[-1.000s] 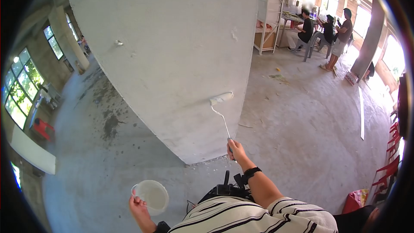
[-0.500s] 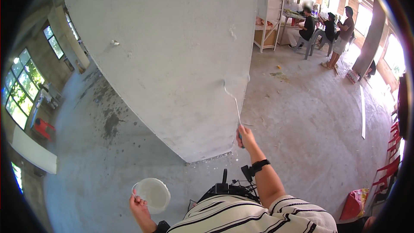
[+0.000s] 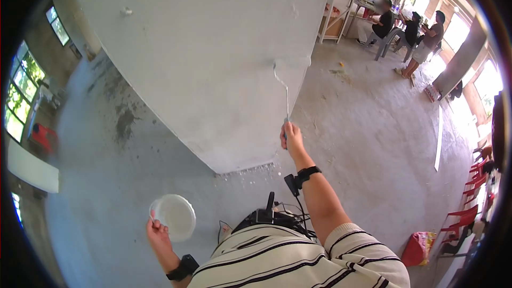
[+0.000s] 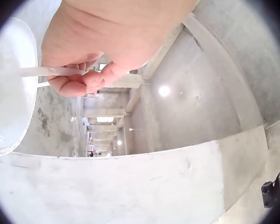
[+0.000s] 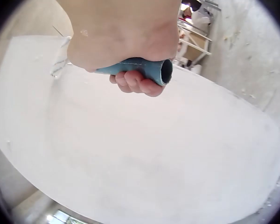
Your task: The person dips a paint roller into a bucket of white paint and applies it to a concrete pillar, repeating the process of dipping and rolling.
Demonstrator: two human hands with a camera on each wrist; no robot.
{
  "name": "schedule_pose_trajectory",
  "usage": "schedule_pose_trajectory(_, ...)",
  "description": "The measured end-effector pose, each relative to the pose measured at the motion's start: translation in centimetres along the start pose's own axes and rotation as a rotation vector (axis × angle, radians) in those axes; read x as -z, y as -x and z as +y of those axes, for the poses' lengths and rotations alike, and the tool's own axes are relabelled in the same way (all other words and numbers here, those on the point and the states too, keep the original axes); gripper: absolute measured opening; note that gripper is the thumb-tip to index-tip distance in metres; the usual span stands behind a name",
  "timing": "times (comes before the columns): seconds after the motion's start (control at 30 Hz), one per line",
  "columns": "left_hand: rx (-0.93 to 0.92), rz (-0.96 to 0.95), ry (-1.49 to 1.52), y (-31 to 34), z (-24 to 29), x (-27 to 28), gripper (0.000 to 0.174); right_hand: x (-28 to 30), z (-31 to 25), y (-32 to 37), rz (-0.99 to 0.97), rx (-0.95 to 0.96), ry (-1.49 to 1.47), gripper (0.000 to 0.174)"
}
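Note:
My right hand [image 3: 293, 137] grips a paint roller [image 3: 288, 93] by its blue handle [image 5: 151, 71], fingers wrapped round it in the right wrist view. The white roller sleeve [image 5: 60, 58] lies on the pale wall face [image 3: 213, 74], near its right edge in the head view. Low on the left, my left hand [image 3: 158, 234] holds a white bucket [image 3: 188, 223] by its thin handle. In the left wrist view the curled fingers [image 4: 74, 86] pinch the white bucket handle [image 4: 46, 71], and the bucket hangs beside them.
Paint spots mark the floor [image 3: 250, 177] along the wall's foot. Several people [image 3: 381, 24] are by a table at the back right, near a shelf rack [image 3: 333, 21]. Red chairs [image 3: 463, 217] line the right side. A red bag [image 3: 418, 249] sits on the floor.
The right hand and the roller have moved up along the wall, first also shifting right toward its edge. The left hand keeps holding the bucket. The head view has shifted slightly.

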State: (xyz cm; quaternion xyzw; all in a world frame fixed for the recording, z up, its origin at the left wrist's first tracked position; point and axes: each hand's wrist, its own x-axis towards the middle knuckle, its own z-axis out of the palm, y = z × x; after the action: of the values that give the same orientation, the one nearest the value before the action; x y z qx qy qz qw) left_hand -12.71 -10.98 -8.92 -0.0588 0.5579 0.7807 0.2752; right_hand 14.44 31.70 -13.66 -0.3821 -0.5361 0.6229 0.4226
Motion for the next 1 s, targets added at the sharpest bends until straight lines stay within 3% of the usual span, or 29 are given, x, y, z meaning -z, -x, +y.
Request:
schedule_pose_trajectory(0.07,0.027,-0.002,-0.006,0.0,0.3,0.2,0.039,0.6,4.9,1.9,0.036,-0.069,0.058,0.049)
schedule_pose_trajectory(0.13,0.025,-0.010,-0.022,-0.2,0.2,0.3,0.039,1.3,8.6,4.3,0.092,-0.290,0.083,0.048)
schedule_pose_trajectory(0.17,0.047,-0.002,-0.027,0.0,0.2,-0.2,0.039,1.9,9.3,5.4,0.100,-0.309,0.097,0.048)
schedule_pose_trajectory(0.23,0.043,0.000,-0.029,0.3,0.6,-0.8,0.039,2.4,10.3,7.2,0.054,-0.532,0.096,0.046)
schedule_pose_trajectory(0.37,0.060,-0.040,-0.028,0.2,0.7,-1.1,0.038,3.6,10.3,8.7,0.019,-0.615,-0.010,0.045)
schedule_pose_trajectory(0.47,0.070,-0.040,-0.029,0.2,0.5,-1.2,0.037,4.2,9.1,9.4,0.041,-0.587,-0.017,0.043)
schedule_pose_trajectory(0.57,0.070,-0.055,-0.003,0.3,0.1,-1.2,0.036,4.4,6.8,9.4,0.080,-0.341,-0.070,0.040)
schedule_pose_trajectory(0.87,0.039,-0.085,-0.010,1.0,0.3,-2.3,0.036,1.9,-10.0,2.5,-0.014,0.147,0.009,0.044)
schedule_pose_trajectory(1.0,0.044,-0.057,-0.046,1.0,0.3,-2.5,0.036,0.7,-12.3,0.4,-0.023,0.163,0.012,0.045)
